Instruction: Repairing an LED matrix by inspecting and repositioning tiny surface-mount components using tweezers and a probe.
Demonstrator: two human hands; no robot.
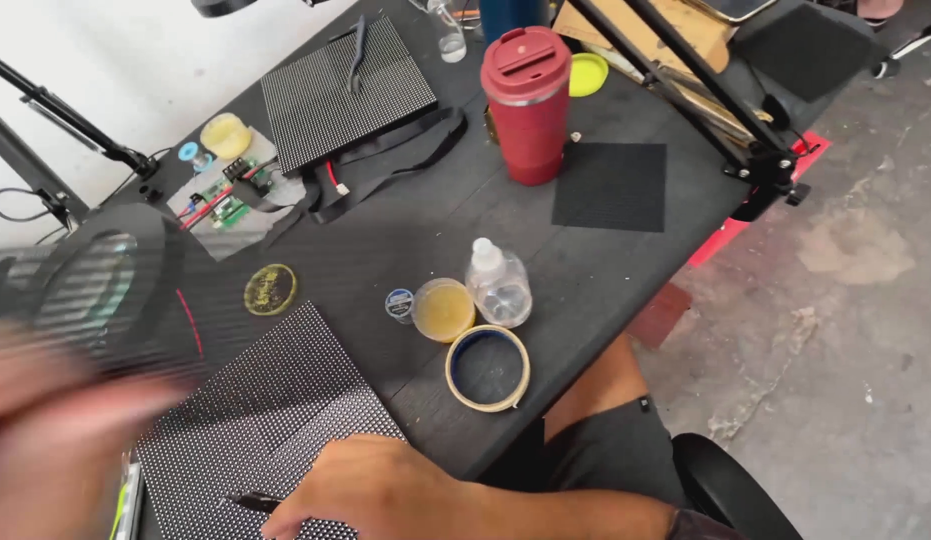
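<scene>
Black pen-like tool (253,502) pinched by right hand (375,490), tip pointing left across dotted panel (255,420); left hand (45,440) blurred, grip untellable.

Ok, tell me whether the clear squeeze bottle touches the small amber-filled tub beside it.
Touching: the head view shows the clear squeeze bottle pressed against the amber-filled tub, with no table visible between them.

Red travel tumbler (526,100) standing upright mid-desk. Just right of it, a black square mat (610,186). Left of it, a second dotted panel (345,92) and small circuit board (223,200). Below it, clear dropper bottle (498,284), yellow paste tin (444,309), tape roll (487,367).
</scene>
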